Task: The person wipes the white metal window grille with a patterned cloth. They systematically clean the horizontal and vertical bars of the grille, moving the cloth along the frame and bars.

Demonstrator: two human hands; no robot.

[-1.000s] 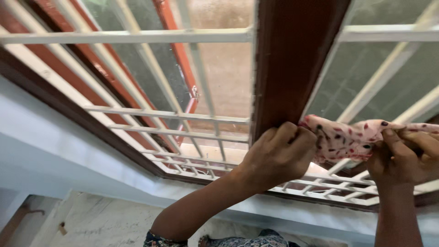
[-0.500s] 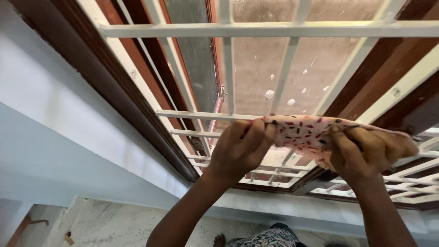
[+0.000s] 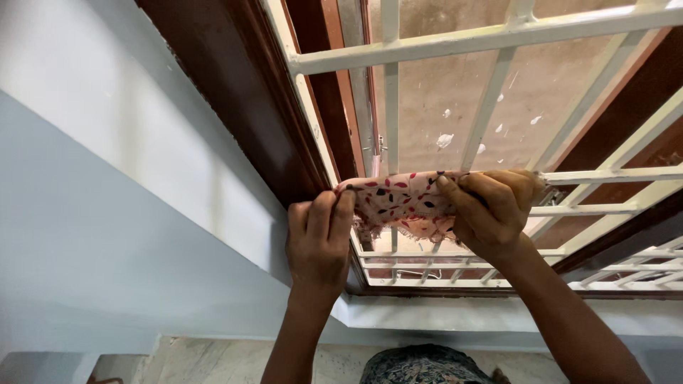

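2 hands stretch a patterned cloth [image 3: 398, 203] across a white window grille [image 3: 491, 39].

Head view: left hand [image 3: 318, 238] pinches the cloth's left end against the dark brown window frame [image 3: 242, 92]; right hand [image 3: 491, 210] clenches the other end on a horizontal bar.

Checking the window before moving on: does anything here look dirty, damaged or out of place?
Yes. White splatter spots dot the frosted pane behind the white grille, above the patterned cloth stretched between the left hand and right hand. The cloth's lower edge looks frayed.
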